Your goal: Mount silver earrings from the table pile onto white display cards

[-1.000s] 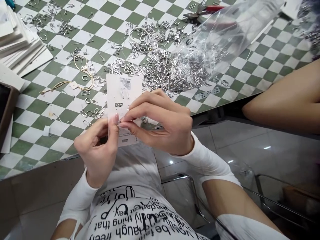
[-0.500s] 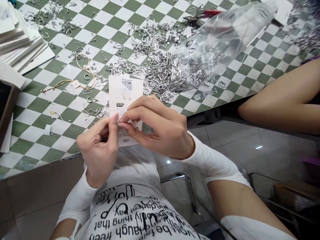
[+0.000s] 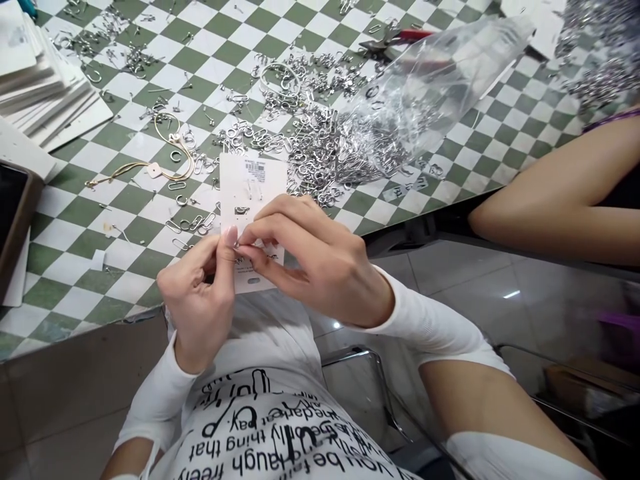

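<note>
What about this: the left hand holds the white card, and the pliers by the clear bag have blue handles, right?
Not blue: the head view shows red handles on the pliers by the clear bag. The left hand does hold the white card.

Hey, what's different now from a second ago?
The right hand has eased slightly left and toward the body, its fingertips still pinched at the card. Nothing was visibly let go or newly taken. The left hand still holds the card; the pliers and bag lie as before.
</note>
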Motion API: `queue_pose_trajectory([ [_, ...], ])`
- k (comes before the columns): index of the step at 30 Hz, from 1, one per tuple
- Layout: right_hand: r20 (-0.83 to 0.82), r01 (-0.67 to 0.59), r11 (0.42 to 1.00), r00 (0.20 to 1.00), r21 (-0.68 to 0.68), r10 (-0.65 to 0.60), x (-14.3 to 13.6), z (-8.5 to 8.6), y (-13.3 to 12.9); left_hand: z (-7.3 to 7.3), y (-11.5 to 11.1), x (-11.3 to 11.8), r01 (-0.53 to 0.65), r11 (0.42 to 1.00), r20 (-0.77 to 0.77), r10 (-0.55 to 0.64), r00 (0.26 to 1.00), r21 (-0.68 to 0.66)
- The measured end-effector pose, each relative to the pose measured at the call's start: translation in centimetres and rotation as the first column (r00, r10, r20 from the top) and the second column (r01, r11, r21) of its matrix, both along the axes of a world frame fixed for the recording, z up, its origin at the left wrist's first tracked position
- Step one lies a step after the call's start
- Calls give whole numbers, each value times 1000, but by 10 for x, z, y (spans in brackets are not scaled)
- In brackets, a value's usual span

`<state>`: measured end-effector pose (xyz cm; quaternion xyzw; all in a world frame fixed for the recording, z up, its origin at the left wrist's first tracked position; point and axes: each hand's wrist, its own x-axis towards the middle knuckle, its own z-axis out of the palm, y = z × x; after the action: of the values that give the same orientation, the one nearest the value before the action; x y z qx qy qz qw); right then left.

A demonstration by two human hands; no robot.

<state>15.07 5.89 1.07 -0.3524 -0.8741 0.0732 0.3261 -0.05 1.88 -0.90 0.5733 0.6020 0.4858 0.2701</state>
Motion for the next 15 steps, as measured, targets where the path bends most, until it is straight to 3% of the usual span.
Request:
queue_pose_trajectory([
  [11, 9, 13, 999, 1000, 38, -14, -2, -3, -2, -1, 0, -2, 6, 1000, 17, -6, 1000, 8],
  [15, -165, -42, 992, 986, -123, 21, 7, 2, 1, -1, 1, 0, -14, 1000, 17, 13, 1000, 27],
])
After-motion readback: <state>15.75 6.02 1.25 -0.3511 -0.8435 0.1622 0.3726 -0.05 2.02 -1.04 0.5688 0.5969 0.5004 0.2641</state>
